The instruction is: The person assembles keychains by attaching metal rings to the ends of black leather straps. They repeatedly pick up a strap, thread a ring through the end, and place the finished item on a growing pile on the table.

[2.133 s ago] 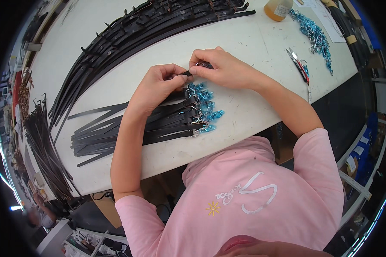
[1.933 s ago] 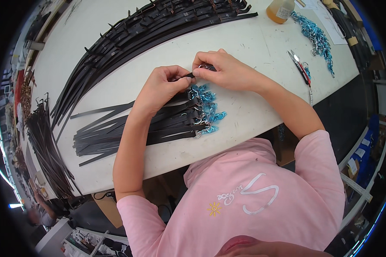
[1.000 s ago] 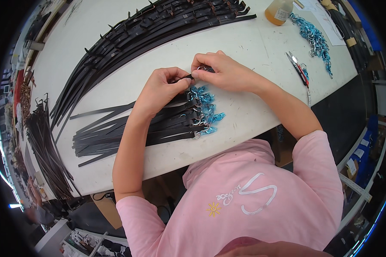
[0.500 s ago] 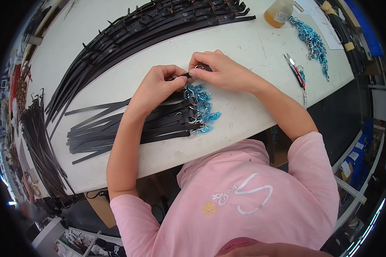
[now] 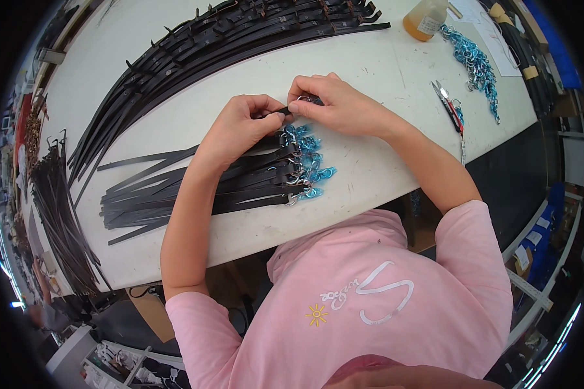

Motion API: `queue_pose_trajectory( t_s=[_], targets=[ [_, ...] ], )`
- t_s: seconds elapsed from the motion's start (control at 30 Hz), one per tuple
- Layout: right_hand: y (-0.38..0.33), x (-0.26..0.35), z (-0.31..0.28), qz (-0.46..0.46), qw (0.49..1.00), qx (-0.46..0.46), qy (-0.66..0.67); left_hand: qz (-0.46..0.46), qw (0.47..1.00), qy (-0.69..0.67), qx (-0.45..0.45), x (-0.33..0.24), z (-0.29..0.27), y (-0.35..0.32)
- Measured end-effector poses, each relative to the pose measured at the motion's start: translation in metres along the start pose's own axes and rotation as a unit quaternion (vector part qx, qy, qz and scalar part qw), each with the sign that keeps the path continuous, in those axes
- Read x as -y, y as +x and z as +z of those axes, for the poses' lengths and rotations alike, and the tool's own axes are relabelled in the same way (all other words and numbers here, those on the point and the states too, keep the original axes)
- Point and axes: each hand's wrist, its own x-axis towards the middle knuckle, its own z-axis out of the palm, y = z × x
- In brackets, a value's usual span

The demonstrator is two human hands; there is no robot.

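White worktable [image 5: 383, 71] fills the view, seen from above, with the person in a pink shirt leaning over its near edge. Black strap [image 5: 280, 111] sits pinched between both hands near the table's middle, just above a stack of finished ones. Left hand [image 5: 240, 126] closes its fingertips on the strap end, knuckles resting over the stack. Right hand [image 5: 334, 104] closes on the same strap's end with a small metal ring [image 5: 303, 99] at the fingertips; the two hands touch there. Exact grip on the ring is hard to tell, fingers cover it.

Stack of black straps [image 5: 194, 191] lies flat just below the hands, running left toward the table's left edge, ends fanned out. Blue clips [image 5: 308, 159] with metal hooks line the stack's right end, just beside the left hand. Long pile of black straps [image 5: 220, 45] curves along the far edge, from the left side to the far right. More dark straps [image 5: 55, 214] hang off the left edge. Small snips with red handles [image 5: 449, 106] lie near the right edge, well apart from the hands. Heap of blue clips [image 5: 474, 61] sits toward the far right corner, next to an amber bottle [image 5: 425, 18].
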Motion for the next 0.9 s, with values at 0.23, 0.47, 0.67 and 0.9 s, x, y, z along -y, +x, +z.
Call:
queue_pose_trajectory(
  t_s=[0.23, 0.47, 0.67, 0.9],
  targets=[
    [0.000, 0.002, 0.000, -0.007, 1.000, -0.002, -0.018, 0.017, 1.000, 0.002, -0.011, 0.002, 0.002, -0.001],
    [0.002, -0.001, 0.001, -0.007, 1.000, 0.005, -0.004, 0.035, 0.999, 0.026, -0.006, 0.005, 0.003, -0.001],
    [0.000, 0.000, 0.000, -0.006, 1.000, -0.002, -0.005, 0.034, 0.999, 0.022, -0.021, 0.004, 0.004, 0.001],
    [0.000, 0.012, -0.006, 0.004, 0.999, 0.036, -0.009, 0.033, 0.999, 0.028, -0.017, 0.008, 0.004, -0.001]
  ],
)
